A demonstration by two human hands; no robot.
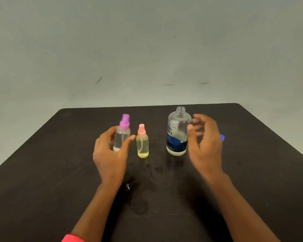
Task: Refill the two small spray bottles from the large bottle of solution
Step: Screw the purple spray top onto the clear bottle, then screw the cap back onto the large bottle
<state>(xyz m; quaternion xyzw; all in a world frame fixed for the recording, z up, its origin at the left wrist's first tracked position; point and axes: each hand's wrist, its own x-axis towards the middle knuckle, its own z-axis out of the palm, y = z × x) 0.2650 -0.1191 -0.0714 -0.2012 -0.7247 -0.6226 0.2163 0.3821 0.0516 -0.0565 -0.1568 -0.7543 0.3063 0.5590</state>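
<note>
Large bottle [177,133] uncapped, ready to pour — right hand [206,147] beside it, spread, empty. Left of it, left hand [110,154] cupped open round purple-capped spray bottle [122,135], not gripping.

Dark wood-grain table [42,189] against a plain, scuffed grey-green wall [147,41].

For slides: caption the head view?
Open left hand, open right hand near purple-capped sprayer, pink-capped sprayer and uncapped large bottle on dark table.
</note>
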